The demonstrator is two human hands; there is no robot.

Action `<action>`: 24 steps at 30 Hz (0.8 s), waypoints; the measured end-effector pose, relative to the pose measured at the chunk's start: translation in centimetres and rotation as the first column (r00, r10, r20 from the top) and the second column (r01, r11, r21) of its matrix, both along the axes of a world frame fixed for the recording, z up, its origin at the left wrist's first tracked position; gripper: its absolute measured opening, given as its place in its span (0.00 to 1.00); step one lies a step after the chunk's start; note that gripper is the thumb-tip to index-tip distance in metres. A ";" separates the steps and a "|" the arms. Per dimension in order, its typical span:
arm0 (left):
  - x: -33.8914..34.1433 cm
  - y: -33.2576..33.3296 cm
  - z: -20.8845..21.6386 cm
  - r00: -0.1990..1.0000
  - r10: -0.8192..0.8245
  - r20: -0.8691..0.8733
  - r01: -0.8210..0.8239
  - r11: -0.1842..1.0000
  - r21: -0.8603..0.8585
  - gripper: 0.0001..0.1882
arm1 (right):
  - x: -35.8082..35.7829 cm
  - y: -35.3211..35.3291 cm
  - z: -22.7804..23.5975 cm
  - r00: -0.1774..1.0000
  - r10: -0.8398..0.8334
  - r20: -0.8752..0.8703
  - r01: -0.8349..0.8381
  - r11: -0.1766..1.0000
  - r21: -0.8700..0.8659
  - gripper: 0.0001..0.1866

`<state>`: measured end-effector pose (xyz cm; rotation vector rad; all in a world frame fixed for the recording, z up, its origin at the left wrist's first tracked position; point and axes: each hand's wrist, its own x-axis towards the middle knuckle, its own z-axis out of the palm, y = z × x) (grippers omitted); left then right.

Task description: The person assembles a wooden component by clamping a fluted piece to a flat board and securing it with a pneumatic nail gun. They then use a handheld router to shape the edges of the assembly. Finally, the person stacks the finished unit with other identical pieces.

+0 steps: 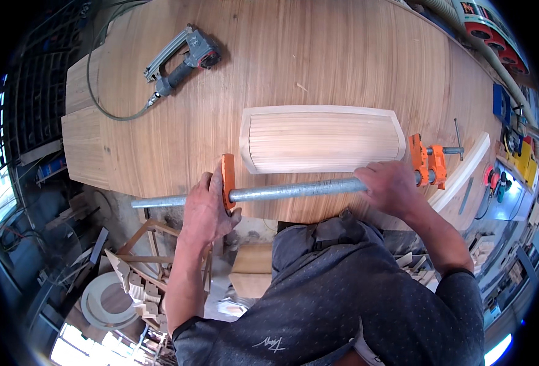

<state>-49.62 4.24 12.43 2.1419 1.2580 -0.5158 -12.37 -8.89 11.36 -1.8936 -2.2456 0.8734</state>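
the left hand (pixel 205 210) fingers wrap the orange stop (pixel 228 183); the right hand (pixel 391 186) grips the pipe clamp (pixel 294 190) by the panel (pixel 321 139) on the tabletop (pixel 318 55). if the stop slips, the panel could pop loose.

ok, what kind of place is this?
Most likely a woodworking shop. A person's hands work a pipe clamp beside a framed wooden panel on a big wooden benchtop, an air nailer lies on its hose, and offcuts pile below.
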 end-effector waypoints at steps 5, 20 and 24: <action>0.3 0.8 -1.6 1.000 0.004 0.016 -0.004 1.000 0.026 0.54 | -0.9 -2.1 -1.7 0.996 -0.089 0.023 0.090 0.996 -0.013 0.12; 2.0 -0.4 -2.9 0.980 -0.009 0.200 -0.013 0.994 0.111 0.47 | 0.1 -3.0 -3.4 0.993 -0.112 -0.026 0.107 0.984 -0.145 0.11; 1.8 -0.6 -2.4 0.985 0.021 0.169 -0.034 0.996 0.080 0.47 | 0.1 -3.1 -3.4 0.991 -0.122 -0.052 0.113 0.982 -0.148 0.12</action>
